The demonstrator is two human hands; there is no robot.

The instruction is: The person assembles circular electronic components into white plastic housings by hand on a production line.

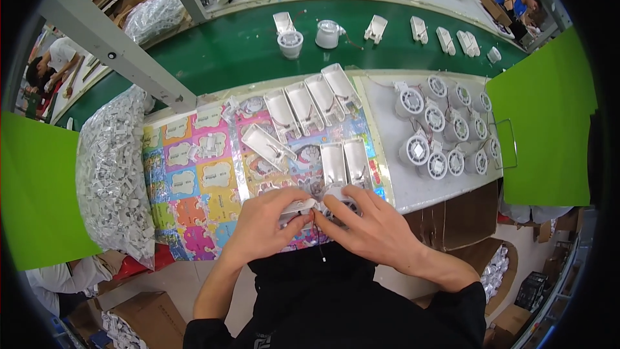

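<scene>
Both hands meet at the near edge of the worktable. My left hand is closed on a white plastic housing. My right hand has its fingers round a white round lamp head, mostly hidden beneath them, its fingertips close to the housing. A thin dark wire with a small white connector hangs below the fingers. Just beyond lie two trough-shaped white housings, and farther off a row of several more. One housing lies slanted to the left of these.
Several white round lamp heads stand on the table's right part. At left leans a clear bag of small white parts. A green conveyor belt carrying lamp parts runs beyond the table. A metal post rises at the left; green panels flank both sides.
</scene>
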